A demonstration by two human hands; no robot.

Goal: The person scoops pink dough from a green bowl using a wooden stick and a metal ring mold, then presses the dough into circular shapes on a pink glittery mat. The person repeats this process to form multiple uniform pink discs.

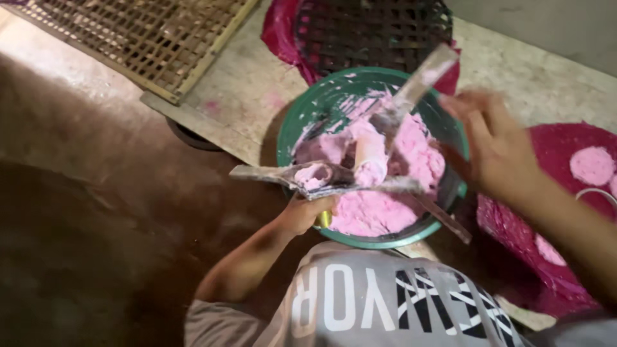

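Observation:
A green bowl [302,122] holds a mass of pink dough [385,205]. My left hand [302,212] grips a long flat tool [270,173] smeared with dough, which lies across the bowl's near side. A pale flat stick [421,80] stands tilted in the dough, its upper end pointing to the far right. My right hand [491,144] is blurred, hovering over the bowl's right rim with its fingers apart and nothing in it, just right of the stick.
A bamboo lattice tray [141,38] lies at the far left. Behind the bowl sits a dark woven basket [366,29] on magenta sheeting. At the right, another magenta sheet [553,154] carries round pink dough discs [591,166].

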